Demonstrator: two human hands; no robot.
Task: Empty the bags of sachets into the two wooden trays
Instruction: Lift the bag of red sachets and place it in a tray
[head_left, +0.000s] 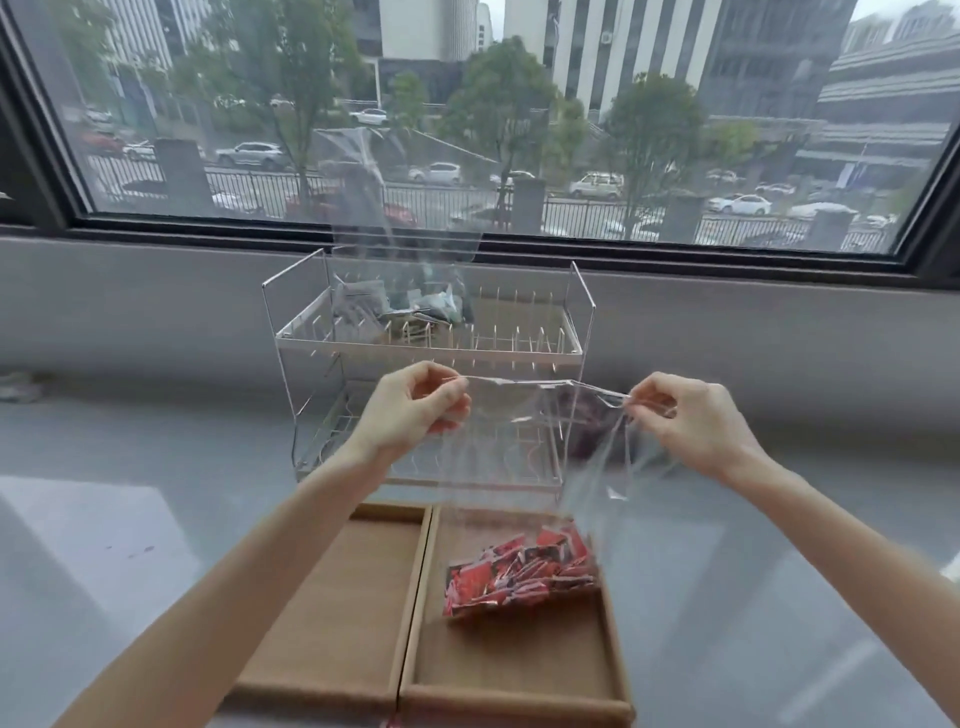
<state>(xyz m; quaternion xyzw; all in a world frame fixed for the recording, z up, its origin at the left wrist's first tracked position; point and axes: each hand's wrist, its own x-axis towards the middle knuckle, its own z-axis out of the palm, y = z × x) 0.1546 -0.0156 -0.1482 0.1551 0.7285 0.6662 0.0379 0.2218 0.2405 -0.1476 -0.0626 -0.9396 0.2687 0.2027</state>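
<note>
Two wooden trays lie side by side near me: the left tray (332, 613) holds nothing, the right tray (519, 660) lies under a clear plastic bag (509, 457). Several red sachets (522, 577) sit bunched in the bag's bottom, over the right tray. My left hand (410, 408) pinches the bag's top left corner and my right hand (685, 415) pinches its top right corner, stretching the mouth between them. A second clear bag (395, 228) with grey and dark sachets (410, 306) stands in the upper tier of the rack.
A two-tier clear acrylic rack (431, 353) with upright pegs stands just behind the trays on the grey sill. A large window (467, 104) runs along the back. A pale crumpled thing (18, 387) lies at the far left.
</note>
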